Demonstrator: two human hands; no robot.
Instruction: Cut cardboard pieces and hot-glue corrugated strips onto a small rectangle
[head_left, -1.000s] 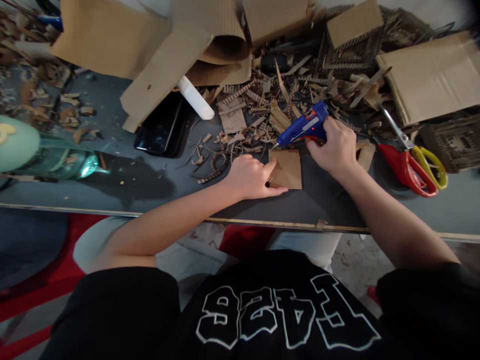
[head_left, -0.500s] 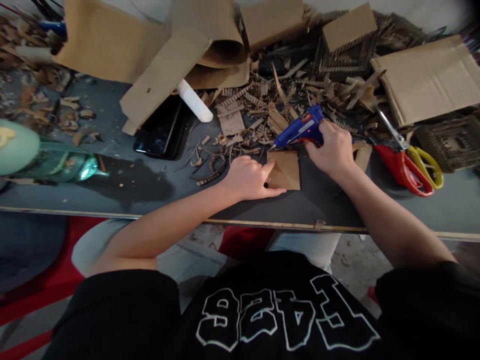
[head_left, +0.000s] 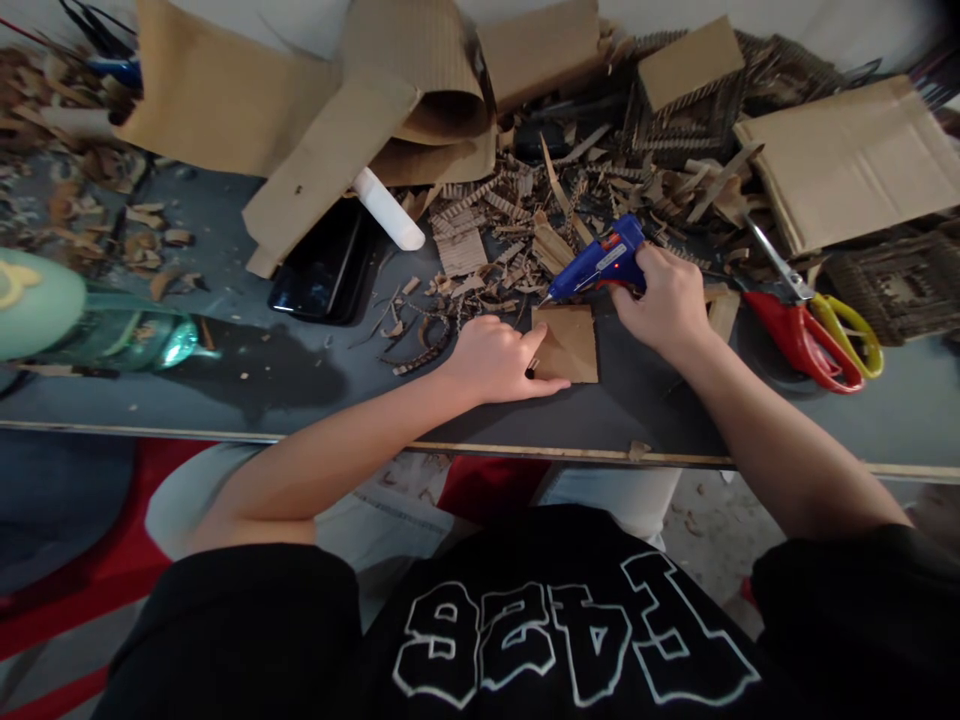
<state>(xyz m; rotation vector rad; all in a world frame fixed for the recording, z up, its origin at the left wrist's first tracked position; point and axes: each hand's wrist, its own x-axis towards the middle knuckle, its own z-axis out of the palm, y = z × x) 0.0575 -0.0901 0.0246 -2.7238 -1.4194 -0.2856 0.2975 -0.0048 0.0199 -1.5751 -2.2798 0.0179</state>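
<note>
My right hand [head_left: 671, 300] is wrapped round the grip of a blue hot glue gun [head_left: 592, 262], whose small light glows red. The gun's nozzle points down to the left, at the upper left edge of a small cardboard square [head_left: 571, 345]; whether it touches I cannot tell. On the table, my left hand [head_left: 502, 362] holds that square by its left side, with forefinger and thumb on it and the other fingers curled under the palm. A narrow dark gap shows between thumb and forefinger.
Cardboard scraps [head_left: 517, 215] are heaped behind my hands. Red and yellow scissors [head_left: 814, 325] lie at the right, near a cardboard sheet [head_left: 855, 160]. A black phone [head_left: 322, 265], a white tube [head_left: 390, 210] and a green bottle [head_left: 127, 325] lie to the left.
The view has shifted very slightly. Both hands, the glue gun and the cardboard square stay in nearly the same places.
</note>
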